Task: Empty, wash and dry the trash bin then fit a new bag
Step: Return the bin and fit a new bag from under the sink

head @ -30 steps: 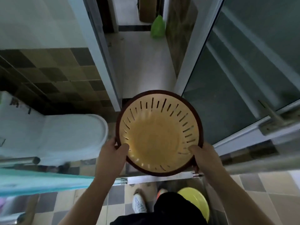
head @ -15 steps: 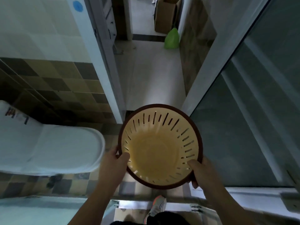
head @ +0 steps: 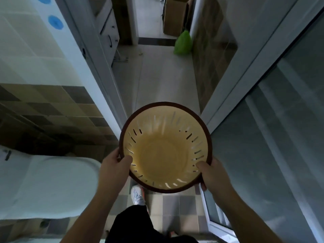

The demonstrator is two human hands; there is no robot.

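Two hands carry a trash bin (head: 165, 151) through a bathroom doorway: the left hand (head: 114, 170) grips the near-left of its dark rim, thumb hooked inside the slotted wall, while the right hand (head: 209, 174) grips the near-right of the rim the same way, thumb inside and fingers curled underneath. The bin, a yellow slotted basket with a brown rim, hangs in the air between them, mouth up and bare of any bag or rubbish (whether it is wet cannot be told). Below it a white shoe (head: 137, 194) steps on the checked tile floor (head: 177, 207). To the left sits a closed toilet (head: 47, 186); to the right stands a glass door (head: 273, 137). Ahead, the pale hallway floor (head: 157, 76) leads to a green bag (head: 182, 43) leaning near a cardboard box (head: 175, 14), with a cabinet (head: 109, 34) at the left. The carry looks best done level, both grips kept even on the rim, passing squarely between the door frames so the rim clears them.
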